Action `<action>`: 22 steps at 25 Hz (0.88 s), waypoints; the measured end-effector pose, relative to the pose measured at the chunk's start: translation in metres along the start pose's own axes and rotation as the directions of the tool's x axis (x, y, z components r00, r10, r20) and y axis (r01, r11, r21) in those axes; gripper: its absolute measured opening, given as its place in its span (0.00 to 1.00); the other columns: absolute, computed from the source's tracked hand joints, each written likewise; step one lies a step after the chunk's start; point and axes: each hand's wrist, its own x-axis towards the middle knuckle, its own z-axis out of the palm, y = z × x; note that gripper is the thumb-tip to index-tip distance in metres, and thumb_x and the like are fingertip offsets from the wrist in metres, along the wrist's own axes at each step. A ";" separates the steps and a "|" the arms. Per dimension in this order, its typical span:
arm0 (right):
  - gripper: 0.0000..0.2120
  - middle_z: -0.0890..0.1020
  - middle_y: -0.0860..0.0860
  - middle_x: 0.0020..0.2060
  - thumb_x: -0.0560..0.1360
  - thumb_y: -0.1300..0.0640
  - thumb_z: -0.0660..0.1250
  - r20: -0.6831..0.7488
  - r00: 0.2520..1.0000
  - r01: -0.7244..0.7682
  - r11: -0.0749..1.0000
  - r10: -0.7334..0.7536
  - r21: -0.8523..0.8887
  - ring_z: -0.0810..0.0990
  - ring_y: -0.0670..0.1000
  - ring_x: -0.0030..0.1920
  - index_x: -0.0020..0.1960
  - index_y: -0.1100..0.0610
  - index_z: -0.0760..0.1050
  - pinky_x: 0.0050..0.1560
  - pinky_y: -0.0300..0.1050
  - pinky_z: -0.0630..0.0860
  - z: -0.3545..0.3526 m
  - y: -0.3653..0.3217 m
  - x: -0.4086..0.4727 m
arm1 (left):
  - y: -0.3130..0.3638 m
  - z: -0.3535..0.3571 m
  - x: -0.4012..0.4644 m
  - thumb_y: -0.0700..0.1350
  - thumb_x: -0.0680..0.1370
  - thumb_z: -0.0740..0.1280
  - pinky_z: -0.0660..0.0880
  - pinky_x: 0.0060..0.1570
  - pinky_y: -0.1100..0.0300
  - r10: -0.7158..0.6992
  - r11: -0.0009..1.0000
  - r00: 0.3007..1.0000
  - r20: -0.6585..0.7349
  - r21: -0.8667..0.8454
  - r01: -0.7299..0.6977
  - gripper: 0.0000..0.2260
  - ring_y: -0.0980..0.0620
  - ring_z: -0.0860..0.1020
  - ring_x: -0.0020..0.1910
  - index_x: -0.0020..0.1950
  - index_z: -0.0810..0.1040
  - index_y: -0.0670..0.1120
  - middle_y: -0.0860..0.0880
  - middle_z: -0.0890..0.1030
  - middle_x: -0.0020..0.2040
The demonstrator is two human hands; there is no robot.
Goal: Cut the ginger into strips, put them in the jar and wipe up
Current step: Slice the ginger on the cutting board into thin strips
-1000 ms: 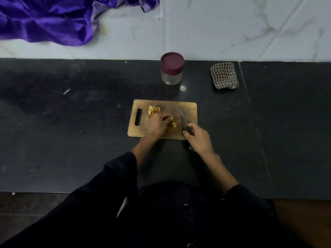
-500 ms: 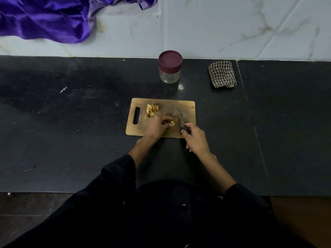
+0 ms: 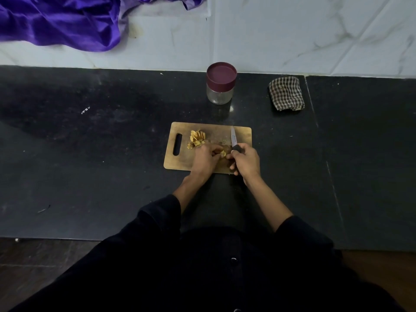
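Wooden board point(image 3: 209, 163), pale ginger slices point(image 3: 197, 138)

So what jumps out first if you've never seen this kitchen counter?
The wooden cutting board at centre, where the left hand holds ginger and the right hand grips a knife. Behind stands a maroon-lidded jar; purple cloth drapes upper left.

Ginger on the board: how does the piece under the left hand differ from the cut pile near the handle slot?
The cut ginger pile lies free, untouched, toward the handle slot of the cutting board; the ginger piece is pinched by the left hand, beside the right hand gripping the knife. The pile shows fully; the piece is mostly hidden. Both are yellowish and on the board.
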 end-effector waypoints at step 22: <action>0.09 0.82 0.51 0.45 0.81 0.61 0.62 0.024 0.994 0.104 0.990 -0.102 -0.092 0.78 0.45 0.27 0.60 0.53 0.73 0.23 0.39 0.72 -0.012 0.024 -0.015 | -0.011 -0.001 0.005 0.34 0.75 0.68 0.73 0.55 0.66 0.128 0.991 0.991 0.034 -0.029 -0.127 0.12 0.57 0.78 0.50 0.57 0.80 0.43 0.47 0.81 0.53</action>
